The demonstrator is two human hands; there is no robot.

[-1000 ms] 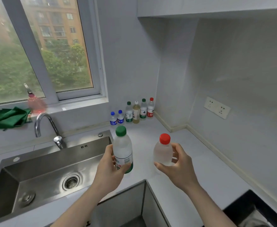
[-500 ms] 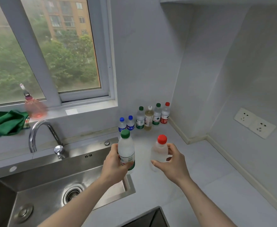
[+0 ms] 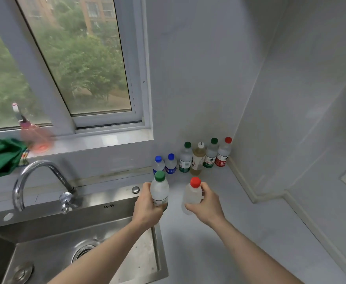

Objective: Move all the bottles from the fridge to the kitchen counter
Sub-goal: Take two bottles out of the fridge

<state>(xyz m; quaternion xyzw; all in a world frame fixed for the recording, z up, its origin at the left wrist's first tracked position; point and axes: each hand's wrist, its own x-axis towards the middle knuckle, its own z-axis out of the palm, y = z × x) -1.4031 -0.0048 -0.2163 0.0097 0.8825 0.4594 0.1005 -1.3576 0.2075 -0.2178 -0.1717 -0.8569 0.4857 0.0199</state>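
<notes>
The pale, smooth counter point(image 3: 239, 232) lies just below both grips, the steel sink point(image 3: 69, 242) to the left of them. Beyond the grips, a row of six capped bottles point(image 3: 196, 158) stands against the wall. The left hand point(image 3: 146, 208) is wrapped around a green-capped bottle point(image 3: 159, 191) — clear plastic, cylindrical, labelled low; the right hand point(image 3: 208, 203) is clamped on a shorter, cloudy red-capped bottle point(image 3: 192, 194). Both are upright, apparently not yet set down. The step likely goes best lowered straight — bases flat, short of the row, the left one clear of the sink's rim — before the fingers let go.
</notes>
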